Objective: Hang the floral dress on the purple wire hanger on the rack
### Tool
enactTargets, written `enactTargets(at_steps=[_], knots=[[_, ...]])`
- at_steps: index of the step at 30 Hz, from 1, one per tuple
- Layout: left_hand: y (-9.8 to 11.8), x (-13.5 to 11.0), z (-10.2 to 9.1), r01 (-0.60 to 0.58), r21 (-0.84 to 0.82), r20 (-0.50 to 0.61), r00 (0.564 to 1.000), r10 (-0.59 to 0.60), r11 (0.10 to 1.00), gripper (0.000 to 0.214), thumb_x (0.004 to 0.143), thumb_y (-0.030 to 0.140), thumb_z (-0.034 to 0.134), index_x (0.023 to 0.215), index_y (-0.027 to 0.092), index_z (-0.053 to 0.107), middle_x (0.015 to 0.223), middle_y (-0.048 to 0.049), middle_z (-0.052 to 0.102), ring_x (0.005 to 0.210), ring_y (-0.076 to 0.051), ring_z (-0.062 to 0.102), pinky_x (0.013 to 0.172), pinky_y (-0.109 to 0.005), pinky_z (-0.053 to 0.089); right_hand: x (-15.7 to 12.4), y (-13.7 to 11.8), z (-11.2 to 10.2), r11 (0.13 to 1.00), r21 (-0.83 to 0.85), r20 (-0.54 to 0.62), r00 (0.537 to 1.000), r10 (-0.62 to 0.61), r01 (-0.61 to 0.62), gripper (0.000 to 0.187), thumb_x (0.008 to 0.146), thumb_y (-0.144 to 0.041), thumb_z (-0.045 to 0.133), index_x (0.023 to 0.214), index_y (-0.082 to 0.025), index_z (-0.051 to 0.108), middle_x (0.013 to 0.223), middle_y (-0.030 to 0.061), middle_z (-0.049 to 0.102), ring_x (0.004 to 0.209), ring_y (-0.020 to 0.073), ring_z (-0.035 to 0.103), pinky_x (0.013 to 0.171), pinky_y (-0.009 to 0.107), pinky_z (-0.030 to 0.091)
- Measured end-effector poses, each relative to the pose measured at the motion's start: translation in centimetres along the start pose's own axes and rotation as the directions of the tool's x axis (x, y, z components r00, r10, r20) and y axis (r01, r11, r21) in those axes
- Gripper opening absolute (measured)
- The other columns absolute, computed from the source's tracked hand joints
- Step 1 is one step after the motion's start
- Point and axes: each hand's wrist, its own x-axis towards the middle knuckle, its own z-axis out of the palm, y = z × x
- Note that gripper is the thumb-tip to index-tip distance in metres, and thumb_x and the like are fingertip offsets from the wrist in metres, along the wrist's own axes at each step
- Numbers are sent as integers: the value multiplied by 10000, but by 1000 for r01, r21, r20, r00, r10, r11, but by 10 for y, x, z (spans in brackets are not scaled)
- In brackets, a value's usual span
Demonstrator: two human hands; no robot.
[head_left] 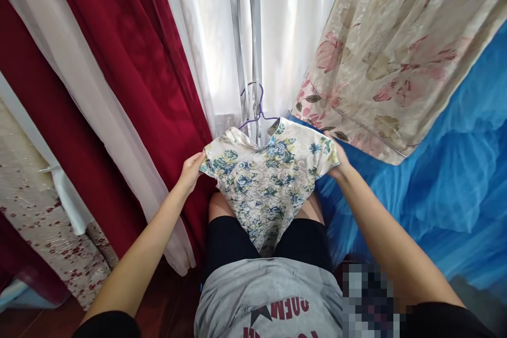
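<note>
A cream dress [269,169] with blue and yellow flowers hangs in front of me on a thin purple hanger [260,111]. Its short sleeves are spread wide, and the lower part narrows down between my thighs. My left hand [193,170] pinches the edge of the sleeve on the left. On the other side, my right hand [337,158] is closed at the opposite sleeve, with some fingers hidden behind the fabric. The hanger's hook meets the grey straps [255,26] that come down from above.
Dark red curtains [134,90] and a pale drape [79,63] hang to the left. White cloth [293,21] is behind the hanger. To the right are a floral beige cloth [380,63] and a mass of blue tulle [443,179]. Dark reddish floor [170,296] shows below.
</note>
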Motion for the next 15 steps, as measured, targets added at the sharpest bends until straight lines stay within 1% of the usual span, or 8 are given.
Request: enactTargets(at_steps=[2, 4, 6, 8, 11, 13, 14, 15], knots=[[6, -7, 2, -21, -138, -46, 999, 14, 990, 507, 647, 489, 914, 976, 143, 744, 877, -46, 757, 737, -155, 671, 665, -246, 547, -8, -11, -14, 952, 290, 43, 995, 85, -94, 697, 849, -810, 503, 983, -176, 761, 807, 120, 765, 908, 345, 743, 782, 456, 590], [21, -9, 8, -84, -254, -122, 991, 55, 964, 484, 644, 420, 927, 995, 136, 752, 932, -65, 774, 799, -167, 700, 732, -252, 569, -15, -26, -21, 828, 522, 139, 978, 154, -205, 561, 746, -691, 733, 973, -179, 757, 787, 83, 766, 844, 321, 751, 728, 407, 595], [43, -8, 15, -169, -308, -130, 982, 134, 936, 468, 688, 383, 902, 1057, 139, 749, 1047, -93, 776, 938, -199, 719, 861, -285, 577, -19, -42, -21, 749, 613, 182, 967, 176, -252, 438, 684, -499, 842, 966, -175, 756, 781, 61, 767, 803, 299, 752, 698, 369, 591], [67, -7, 24, -260, -281, -54, 965, 256, 924, 520, 725, 369, 874, 1172, 154, 718, 1199, -118, 742, 1131, -254, 688, 1012, -356, 545, -23, -54, -17, 700, 683, 113, 977, 182, -210, 342, 685, -381, 821, 947, -170, 758, 806, 59, 771, 825, 296, 752, 720, 368, 595], [94, -7, 38, -477, 7, 66, 877, 475, 879, 789, 692, 328, 895, 1404, 203, 579, 1446, -139, 594, 1392, -338, 517, 1179, -482, 418, -46, -65, -8, 649, 760, -127, 970, 209, -40, 223, 703, -304, 736, 890, -184, 752, 843, 49, 764, 857, 281, 738, 756, 368, 599], [97, -8, 50, -611, 337, 119, 782, 612, 716, 929, 667, 290, 907, 1494, 228, 489, 1577, -150, 443, 1500, -379, 360, 1244, -542, 298, -77, -74, -3, 655, 752, -257, 948, 189, 73, 156, 734, -274, 698, 865, -198, 735, 802, 25, 728, 753, 226, 703, 685, 319, 579], [94, -9, 56, -643, 472, 165, 737, 656, 604, 935, 675, 280, 900, 1507, 231, 475, 1605, -153, 396, 1523, -390, 306, 1262, -562, 240, -96, -81, -1, 671, 736, -256, 956, 143, 97, 126, 759, -267, 689, 860, -201, 723, 758, 12, 690, 662, 187, 655, 620, 286, 548], [87, -10, 62, -658, 554, 218, 706, 674, 510, 885, 706, 277, 877, 1498, 228, 487, 1601, -154, 396, 1524, -393, 297, 1270, -573, 200, -116, -89, 0, 700, 709, -187, 980, 73, 83, 92, 784, -271, 695, 847, -205, 707, 690, -5, 634, 561, 151, 579, 540, 259, 498]])
